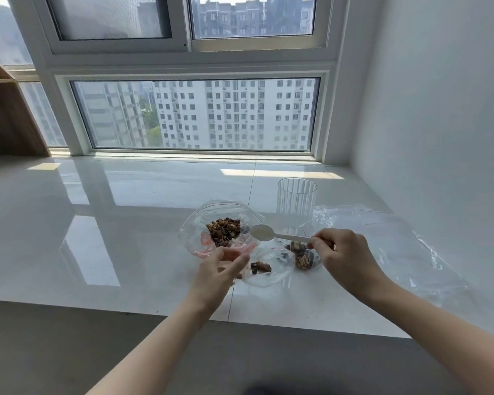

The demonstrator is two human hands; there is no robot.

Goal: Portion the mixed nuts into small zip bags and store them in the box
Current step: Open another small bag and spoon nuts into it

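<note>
A large clear zip bag [194,226] lies open on the white sill, with a heap of mixed nuts [224,231] inside. My left hand [221,266] reaches to its near edge with fingers extended; whether it pinches the plastic I cannot tell. My right hand [342,253] pinches the handle of a pale spoon [264,232], whose empty bowl hovers at the large bag's right rim. Two small zip bags lie between my hands: one [264,270] holds a few nuts, the other [303,256] holds more, just under my right fingers.
A ribbed clear glass [296,201] stands behind the spoon. Several empty clear bags [382,238] lie spread on the right, close to the white wall. The sill's front edge [154,310] runs below my wrists. A wooden shelf [6,115] stands at far left.
</note>
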